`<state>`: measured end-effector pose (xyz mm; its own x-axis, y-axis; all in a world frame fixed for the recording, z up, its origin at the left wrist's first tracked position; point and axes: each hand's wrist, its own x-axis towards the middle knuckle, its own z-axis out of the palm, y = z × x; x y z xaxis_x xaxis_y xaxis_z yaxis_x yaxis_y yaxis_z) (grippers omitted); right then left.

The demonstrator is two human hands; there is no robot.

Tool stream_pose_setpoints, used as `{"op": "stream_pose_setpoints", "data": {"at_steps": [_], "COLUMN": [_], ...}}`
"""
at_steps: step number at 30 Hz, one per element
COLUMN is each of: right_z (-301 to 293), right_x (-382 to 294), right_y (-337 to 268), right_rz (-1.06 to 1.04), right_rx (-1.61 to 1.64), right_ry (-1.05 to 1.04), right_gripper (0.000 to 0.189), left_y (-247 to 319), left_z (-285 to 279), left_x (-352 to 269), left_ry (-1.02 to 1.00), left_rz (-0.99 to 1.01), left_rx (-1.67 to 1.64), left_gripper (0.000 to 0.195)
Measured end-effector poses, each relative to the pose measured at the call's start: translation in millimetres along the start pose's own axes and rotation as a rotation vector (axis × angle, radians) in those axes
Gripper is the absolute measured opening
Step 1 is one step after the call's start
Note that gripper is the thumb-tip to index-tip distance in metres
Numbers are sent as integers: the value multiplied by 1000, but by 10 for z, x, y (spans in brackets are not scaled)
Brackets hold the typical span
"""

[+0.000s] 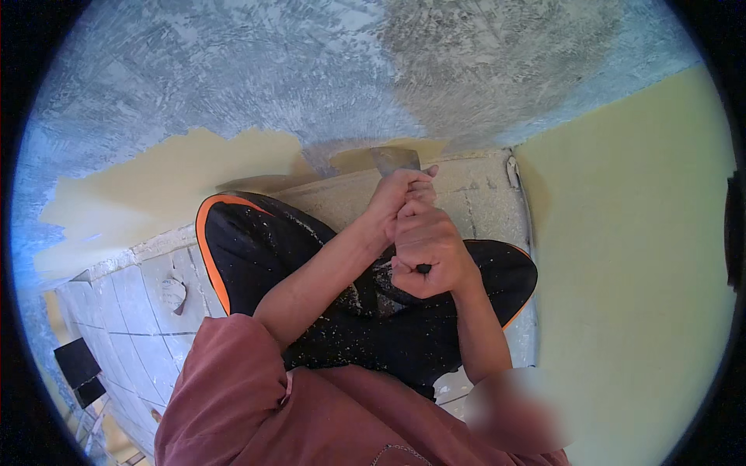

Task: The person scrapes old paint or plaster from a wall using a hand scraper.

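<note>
The wide metal blade of a putty knife (397, 159) points at the foot of the wall, just beyond my left hand (406, 195). The fingers of my left hand are curled at the base of the blade. My right hand (430, 250) is closed in a fist against my left hand, nearer to my body. A dark round handle end (423, 268) shows within the right fist. Whether it belongs to the same putty knife is hidden by the hands. Grey skim plaster (262, 76) covers much of the yellowish wall (233, 157) ahead, with a ragged lower edge.
My crossed legs in black trousers (361, 338), speckled with pale bits, rest on a dusty tiled floor (140, 303). A pale scrap (173, 294) lies at the left. A yellow-green side wall (629, 233) stands close at right. Dark square objects (78, 364) sit at far left.
</note>
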<state>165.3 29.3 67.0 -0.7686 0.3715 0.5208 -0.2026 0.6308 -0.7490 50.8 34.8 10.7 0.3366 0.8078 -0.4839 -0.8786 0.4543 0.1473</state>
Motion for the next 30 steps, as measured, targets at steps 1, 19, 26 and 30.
{"op": "stream_pose_setpoints", "data": {"at_steps": [1, 19, 26, 30], "right_z": [-11, 35, 83, 122], "right_x": [5, 60, 72, 74], "right_y": [-9, 12, 67, 114], "right_rz": [-3, 14, 40, 12], "right_rx": [-7, 21, 24, 0], "right_ry": [8, 35, 42, 58], "right_gripper": [24, 24, 22, 22], "left_y": [1, 79, 76, 117], "left_z": [-4, -105, -115, -204], "left_x": [4, 58, 51, 103], "left_ry": [-14, -97, -76, -127], "left_rz": [-2, -51, -67, -99], "left_rx": [-7, 20, -92, -81], "left_gripper": [23, 21, 20, 19]}}
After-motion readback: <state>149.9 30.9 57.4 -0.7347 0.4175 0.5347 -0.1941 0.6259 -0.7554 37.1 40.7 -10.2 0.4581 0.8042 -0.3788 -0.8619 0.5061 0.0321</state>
